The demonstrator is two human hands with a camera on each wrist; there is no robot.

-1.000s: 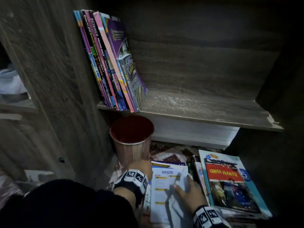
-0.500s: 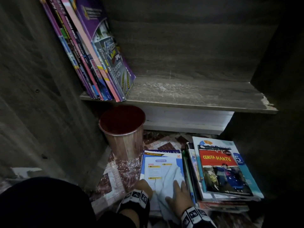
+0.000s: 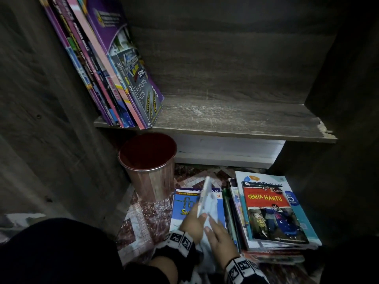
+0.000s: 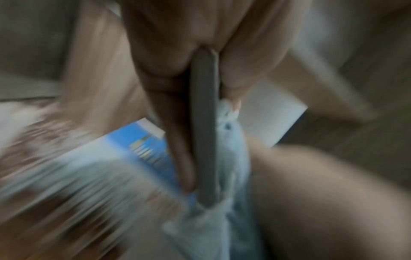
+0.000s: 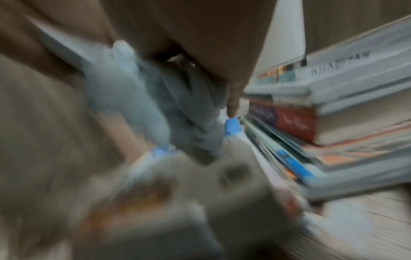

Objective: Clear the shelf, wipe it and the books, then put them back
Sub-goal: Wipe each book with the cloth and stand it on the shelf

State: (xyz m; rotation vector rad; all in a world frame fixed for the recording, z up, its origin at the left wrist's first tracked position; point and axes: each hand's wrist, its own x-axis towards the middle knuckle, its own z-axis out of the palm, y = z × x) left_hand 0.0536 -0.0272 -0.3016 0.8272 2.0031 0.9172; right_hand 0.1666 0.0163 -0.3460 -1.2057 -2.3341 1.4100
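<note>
My left hand (image 3: 198,215) pinches a thin book (image 3: 205,191) and holds it up on edge above a blue book (image 3: 183,208) lying on the floor. In the left wrist view, the fingers (image 4: 177,149) and thumb clamp the thin book (image 4: 204,123) edge-on. My right hand (image 3: 214,227) holds a pale cloth (image 3: 212,203) against the book's right face; the right wrist view shows the cloth (image 5: 177,109) bunched under that hand (image 5: 222,84). Several books (image 3: 114,74) lean at the left end of the wooden shelf (image 3: 235,119).
A stack of books (image 3: 272,214) topped by a red-titled one lies on the floor at the right; the right wrist view shows the stack (image 5: 344,114) close by. A copper bin (image 3: 147,160) stands under the shelf's left end. Cabinet walls close in on both sides.
The thin book lay flat under both hands; my left hand has now tipped it up on edge, uncovering the blue book. The cloth has followed it up.
</note>
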